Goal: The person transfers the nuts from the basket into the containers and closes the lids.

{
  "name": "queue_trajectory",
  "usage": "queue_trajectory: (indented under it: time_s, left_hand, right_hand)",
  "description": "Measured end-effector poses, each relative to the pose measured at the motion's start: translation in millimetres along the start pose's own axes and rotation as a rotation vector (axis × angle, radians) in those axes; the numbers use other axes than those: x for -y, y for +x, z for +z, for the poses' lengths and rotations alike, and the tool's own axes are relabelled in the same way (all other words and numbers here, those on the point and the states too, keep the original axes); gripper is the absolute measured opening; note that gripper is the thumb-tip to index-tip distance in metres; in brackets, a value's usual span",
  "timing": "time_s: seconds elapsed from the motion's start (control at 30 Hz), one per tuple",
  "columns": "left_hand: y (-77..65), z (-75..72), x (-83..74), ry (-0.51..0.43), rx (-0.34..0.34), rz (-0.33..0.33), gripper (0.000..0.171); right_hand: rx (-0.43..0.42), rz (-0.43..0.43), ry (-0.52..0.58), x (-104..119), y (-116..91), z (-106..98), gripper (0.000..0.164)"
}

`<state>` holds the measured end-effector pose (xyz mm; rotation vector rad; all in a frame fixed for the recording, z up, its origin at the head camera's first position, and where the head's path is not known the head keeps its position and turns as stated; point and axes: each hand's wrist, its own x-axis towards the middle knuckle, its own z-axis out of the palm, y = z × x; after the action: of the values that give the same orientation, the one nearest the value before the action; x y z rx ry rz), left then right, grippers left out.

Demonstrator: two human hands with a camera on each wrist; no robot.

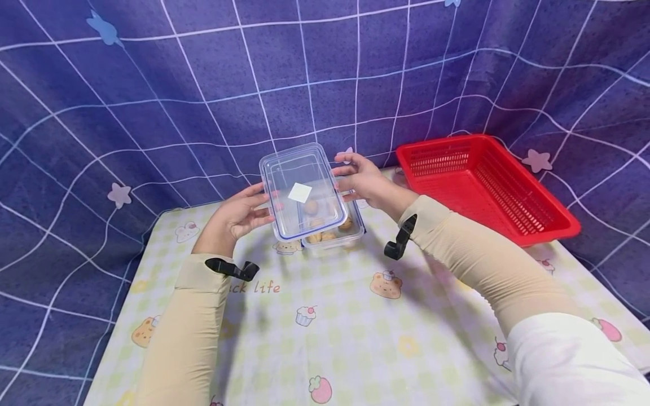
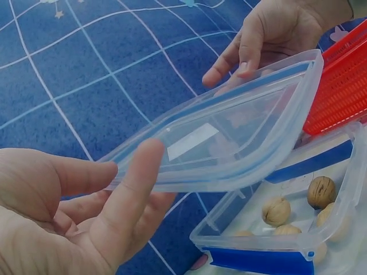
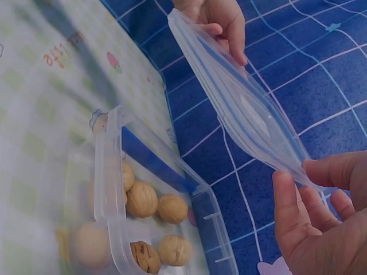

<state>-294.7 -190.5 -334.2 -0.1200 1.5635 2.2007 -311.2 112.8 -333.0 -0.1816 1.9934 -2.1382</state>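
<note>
Both hands hold a clear plastic lid point(image 1: 303, 169) with a blue seal line and a small white label point(image 1: 301, 193). My left hand point(image 1: 236, 217) pinches its left edge between thumb and fingers. At the opposite edge, the thumb and fingertips of my right hand point(image 1: 369, 181) grip the rim. The lid is tilted, held up over a clear plastic food container point(image 1: 339, 242) that it partly hides in the head view. Several walnuts point(image 2: 276, 211) lie inside the container, which has blue strips along its sides. One walnut point(image 3: 145, 256) shows dark markings on its shell.
A red plastic basket point(image 1: 487, 192) with perforated sides stands at the right, beyond my right forearm. The table has a checked cloth point(image 1: 350, 332) with cartoon prints. A blue curtain point(image 1: 213, 73) with a white grid hangs right behind the table.
</note>
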Motion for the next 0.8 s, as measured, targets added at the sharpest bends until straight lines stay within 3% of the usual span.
queue_trajectory:
  time_s: [0.23, 0.33, 0.53, 0.8]
  left_hand:
    - [1.6, 4.2, -0.2, -0.005, -0.020, 0.045, 0.046]
    - [0.5, 6.8, -0.5, -0.031, -0.024, 0.074, 0.047]
    - [1.8, 9.8, -0.2, -0.017, -0.021, 0.132, 0.056]
    - [3.7, 12.5, 1.8, 0.065, 0.043, 0.203, 0.054]
  right_hand:
    - [0.005, 0.005, -0.026, 3.2, -0.9, -2.3, 0.067]
    - [-0.004, 0.031, -0.042, 6.0, -1.2, -4.7, 0.059]
    - [-0.038, 0.134, -0.056, 12.9, -3.3, -12.5, 0.052]
    - [0.041, 0.288, -0.029, 13.9, -0.7, -24.0, 0.063]
